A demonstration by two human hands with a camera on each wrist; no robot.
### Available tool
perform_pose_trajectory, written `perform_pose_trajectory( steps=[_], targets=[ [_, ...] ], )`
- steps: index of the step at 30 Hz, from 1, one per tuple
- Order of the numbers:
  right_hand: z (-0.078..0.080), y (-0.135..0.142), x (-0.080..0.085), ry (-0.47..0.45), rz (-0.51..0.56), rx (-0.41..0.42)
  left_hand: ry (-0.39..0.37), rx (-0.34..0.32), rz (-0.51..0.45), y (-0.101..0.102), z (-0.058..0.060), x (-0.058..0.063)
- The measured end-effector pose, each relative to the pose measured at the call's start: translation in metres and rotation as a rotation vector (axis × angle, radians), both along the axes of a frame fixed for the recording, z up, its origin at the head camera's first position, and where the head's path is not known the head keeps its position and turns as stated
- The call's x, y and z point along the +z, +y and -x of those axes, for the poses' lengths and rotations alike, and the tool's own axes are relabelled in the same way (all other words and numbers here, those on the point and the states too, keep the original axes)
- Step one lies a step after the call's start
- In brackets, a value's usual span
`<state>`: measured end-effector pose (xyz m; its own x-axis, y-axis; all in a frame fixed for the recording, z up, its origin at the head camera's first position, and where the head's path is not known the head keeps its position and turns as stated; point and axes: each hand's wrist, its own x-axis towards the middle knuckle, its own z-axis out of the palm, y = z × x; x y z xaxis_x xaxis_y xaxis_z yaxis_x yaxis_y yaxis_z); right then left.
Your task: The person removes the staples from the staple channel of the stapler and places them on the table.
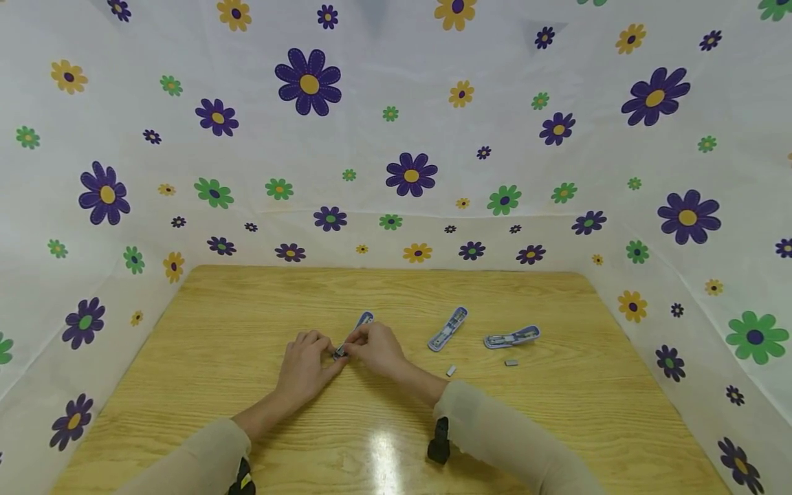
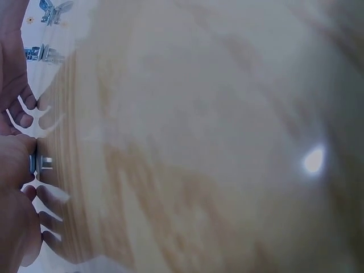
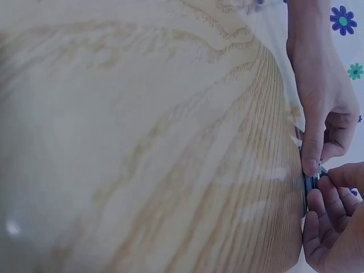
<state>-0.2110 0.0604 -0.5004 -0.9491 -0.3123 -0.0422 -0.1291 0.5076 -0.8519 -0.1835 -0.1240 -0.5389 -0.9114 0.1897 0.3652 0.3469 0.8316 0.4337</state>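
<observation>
An opened blue-and-white stapler (image 1: pixel 365 319) lies on the table, angled away, its near end between both hands. My left hand (image 1: pixel 304 368) grips that near end with thumb and index finger. From the other side my right hand (image 1: pixel 379 352) pinches at the stapler's metal part with thumb and fingertips, hiding its middle. In the right wrist view, the left index finger presses down beside the stapler (image 3: pixel 309 183), with the right fingers (image 3: pixel 324 207) against it. Whether a small staple strip sits between the right fingertips cannot be made out.
Two more opened staplers, one upright-angled (image 1: pixel 448 329) and one lying sideways (image 1: pixel 512 337), rest to the right. Near them lie two small grey staple strips, one light (image 1: pixel 451 370) and one darker (image 1: pixel 511 362). A flowered cloth (image 1: pixel 371 137) stands around the wooden table (image 1: pixel 247 295).
</observation>
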Motion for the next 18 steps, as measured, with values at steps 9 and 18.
perform_pose_trajectory(
  steps=[9, 18],
  targets=[
    [-0.001, 0.008, 0.008, -0.005, 0.047, -0.023, -0.005, -0.003, -0.005, 0.001, 0.0, 0.001],
    [-0.01, 0.023, 0.013, -0.021, 0.038, 0.005, -0.039, 0.006, 0.002, 0.001, 0.0, 0.002]
  ],
)
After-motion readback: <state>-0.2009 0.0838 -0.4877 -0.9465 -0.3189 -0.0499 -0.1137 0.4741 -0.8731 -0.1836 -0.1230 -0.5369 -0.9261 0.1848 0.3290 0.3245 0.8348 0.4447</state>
